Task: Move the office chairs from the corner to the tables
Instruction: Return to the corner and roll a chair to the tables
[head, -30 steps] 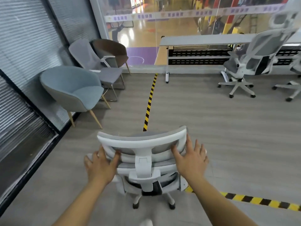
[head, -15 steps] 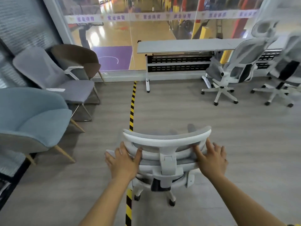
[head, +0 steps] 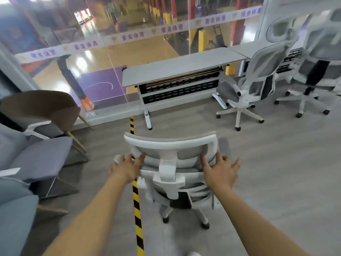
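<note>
Open floor [head: 267, 163] toward table [head: 177, 68] at 12 o'clock; lounge chairs [head: 36, 157] crowd 9 o'clock. I see left hand [head: 127, 168] and right hand [head: 220, 171] gripping the white mesh office chair [head: 171, 163], centre

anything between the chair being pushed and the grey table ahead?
Head view: only bare grey floor and the far end of the yellow-black floor tape lie between the pushed office chair and the table. No obstacles there.
</note>
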`<state>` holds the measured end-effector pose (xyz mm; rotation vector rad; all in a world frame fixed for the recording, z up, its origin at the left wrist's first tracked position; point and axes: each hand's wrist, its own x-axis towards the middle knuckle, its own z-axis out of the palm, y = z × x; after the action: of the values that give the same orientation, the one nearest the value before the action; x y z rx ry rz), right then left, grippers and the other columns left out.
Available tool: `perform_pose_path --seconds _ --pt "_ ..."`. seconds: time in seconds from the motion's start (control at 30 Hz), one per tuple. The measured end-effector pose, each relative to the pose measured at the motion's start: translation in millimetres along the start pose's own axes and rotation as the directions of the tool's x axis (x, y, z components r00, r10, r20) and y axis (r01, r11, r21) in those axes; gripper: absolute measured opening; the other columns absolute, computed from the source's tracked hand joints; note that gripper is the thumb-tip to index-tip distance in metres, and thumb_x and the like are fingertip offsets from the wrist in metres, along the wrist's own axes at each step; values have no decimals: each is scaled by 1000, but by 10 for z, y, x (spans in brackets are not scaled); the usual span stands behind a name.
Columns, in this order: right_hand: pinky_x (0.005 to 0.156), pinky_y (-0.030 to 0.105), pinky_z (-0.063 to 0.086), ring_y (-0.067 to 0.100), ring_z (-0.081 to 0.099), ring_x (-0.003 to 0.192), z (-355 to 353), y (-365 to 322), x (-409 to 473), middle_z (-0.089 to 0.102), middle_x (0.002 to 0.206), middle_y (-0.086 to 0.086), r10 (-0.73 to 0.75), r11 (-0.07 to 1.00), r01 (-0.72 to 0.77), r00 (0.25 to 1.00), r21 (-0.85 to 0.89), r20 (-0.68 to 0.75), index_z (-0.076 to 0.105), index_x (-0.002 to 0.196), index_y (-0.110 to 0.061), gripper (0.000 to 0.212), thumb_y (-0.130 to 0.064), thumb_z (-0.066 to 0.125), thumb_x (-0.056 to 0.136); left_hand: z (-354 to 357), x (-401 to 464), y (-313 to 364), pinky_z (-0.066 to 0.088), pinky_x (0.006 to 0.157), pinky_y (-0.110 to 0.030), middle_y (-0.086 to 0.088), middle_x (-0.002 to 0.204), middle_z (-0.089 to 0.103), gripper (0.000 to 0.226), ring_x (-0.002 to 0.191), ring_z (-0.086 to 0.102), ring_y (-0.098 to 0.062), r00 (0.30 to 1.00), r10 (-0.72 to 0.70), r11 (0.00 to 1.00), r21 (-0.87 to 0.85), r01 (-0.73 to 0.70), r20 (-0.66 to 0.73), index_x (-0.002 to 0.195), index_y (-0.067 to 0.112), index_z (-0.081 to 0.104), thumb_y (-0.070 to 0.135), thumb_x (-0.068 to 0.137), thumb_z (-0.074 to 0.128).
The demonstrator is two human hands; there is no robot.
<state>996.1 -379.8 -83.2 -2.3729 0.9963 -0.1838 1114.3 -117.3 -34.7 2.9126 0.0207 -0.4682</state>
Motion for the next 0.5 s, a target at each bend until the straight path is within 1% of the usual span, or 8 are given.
perform_pose_path --seconds 0.03,0.1,0.2,0.27,0.3,0.37,0.4,0.5 --pt "116 57 18 43 14 143 37 -153 229 45 143 12 -1 1000 1 999 -16 43 39 143 -30 82 -83 18 84 -139 269 119 3 118 -56 -2 164 5 74 149 3 -35 999 -32 999 8 32 -6 154 30 12 70 93 18" --pt "116 57 15 42 14 145 114 -361 636 41 147 8 -87 994 93 991 -50 103 30 147 -32 82 -81 11 83 -303 703 360 3 118 -55 -2 165 2 77 150 1 -34 999 -32 999 -41 31 -29 155 31 10 72 92 22" --pt "116 58 14 33 2 149 79 -529 1069 21 160 -5 -217 974 227 952 -21 217 25 148 -38 69 -73 22 89 -279 907 682 7 119 -51 -1 164 6 71 150 4 -30 997 65 975 -212 -74 -48 155 31 12 64 95 28" --pt "115 60 13 27 8 150 29 -594 1272 12 163 -9 -261 963 269 921 10 288 21 150 -41 67 -71 25 90 -139 876 794 11 120 -48 -1 164 7 77 151 5 -26 991 124 948 -287 -135 -55 155 31 11 64 91 38" --pt "115 60 13 26 12 149 17 -613 1367 15 162 -8 -261 963 269 909 20 325 23 150 -40 68 -71 25 89 -57 859 834 11 121 -47 0 164 5 77 151 4 -24 989 143 941 -306 -144 -27 156 31 10 58 92 45" --pt "114 58 18 26 22 146 -36 -594 1510 28 158 -5 -223 975 217 906 58 361 32 148 -37 73 -74 24 86 107 877 923 12 121 -46 1 165 1 79 151 1 -23 987 150 938 -325 -122 60 156 31 9 47 93 54" --pt "113 56 24 27 30 142 -62 -531 1545 34 155 -4 -183 982 155 918 108 351 36 146 -35 75 -76 25 84 173 895 990 15 121 -46 1 164 2 79 151 3 -24 983 155 934 -339 -113 99 156 31 9 46 93 56" --pt "105 45 39 25 48 127 -162 -262 1507 50 143 -1 -30 960 -51 958 274 286 47 139 -31 61 -67 42 90 200 979 1347 30 113 -39 0 161 19 70 146 22 -26 947 237 889 -442 -122 215 153 30 20 43 95 57"
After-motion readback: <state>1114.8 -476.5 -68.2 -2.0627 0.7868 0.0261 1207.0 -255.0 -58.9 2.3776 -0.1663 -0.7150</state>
